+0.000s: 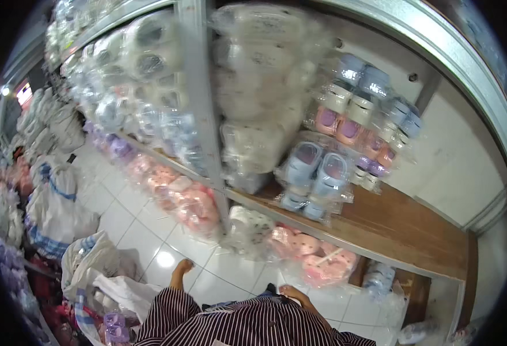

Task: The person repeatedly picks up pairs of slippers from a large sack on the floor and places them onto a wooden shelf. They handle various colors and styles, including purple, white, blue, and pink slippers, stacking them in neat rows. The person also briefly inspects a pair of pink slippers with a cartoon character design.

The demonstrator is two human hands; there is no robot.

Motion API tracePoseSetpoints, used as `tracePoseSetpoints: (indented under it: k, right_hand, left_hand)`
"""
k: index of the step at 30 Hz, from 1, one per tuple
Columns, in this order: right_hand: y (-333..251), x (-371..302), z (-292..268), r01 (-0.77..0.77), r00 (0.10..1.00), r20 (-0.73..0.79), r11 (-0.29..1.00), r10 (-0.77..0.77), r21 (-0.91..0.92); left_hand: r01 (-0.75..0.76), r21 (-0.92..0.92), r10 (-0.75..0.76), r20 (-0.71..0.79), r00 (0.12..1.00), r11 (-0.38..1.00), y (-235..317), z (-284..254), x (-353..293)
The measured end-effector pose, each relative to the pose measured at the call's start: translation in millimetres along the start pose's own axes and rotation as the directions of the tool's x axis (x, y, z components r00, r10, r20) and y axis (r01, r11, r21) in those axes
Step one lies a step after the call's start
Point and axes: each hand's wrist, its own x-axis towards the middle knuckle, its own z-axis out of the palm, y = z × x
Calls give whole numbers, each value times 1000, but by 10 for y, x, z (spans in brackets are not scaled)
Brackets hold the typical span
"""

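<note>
My left hand [184, 267] hangs low in front of me over the white tiled floor, with nothing seen in it. Its fingers look loosely bent, not clenched. At the lower middle, my right hand [289, 290] hangs close to bagged pink clogs [327, 265] under the shelf. No held thing shows there either, and its fingers look loose. On the wooden shelf [391, 216] at the right, light blue clogs [317, 167] in clear plastic stand before stacked pairs. Beside them rises a tall, blurred stack of white bagged footwear [253, 98].
A metal post [200, 86] divides the shelving. More bagged pink footwear [178, 193] lies on the floor along its base. Large white sacks [60, 207] crowd the left side, and an opened sack [95, 259] with purple clogs [115, 328] sits by my left arm.
</note>
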Motion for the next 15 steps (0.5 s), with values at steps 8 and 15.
tracePoseSetpoints:
  k: [8, 15]
  right_hand:
    - [-2404, -1035, -1396, 322, 101, -588, 586, -802, -744]
    - [-3433, -1153, -2152, -23, 135, -382, 382, -914, -924]
  left_hand:
    - [-842, 418, 831, -553, 60, 339, 3771, 530, -1250]
    - [-579, 808, 986, -161, -43, 106, 4905, -54, -1488]
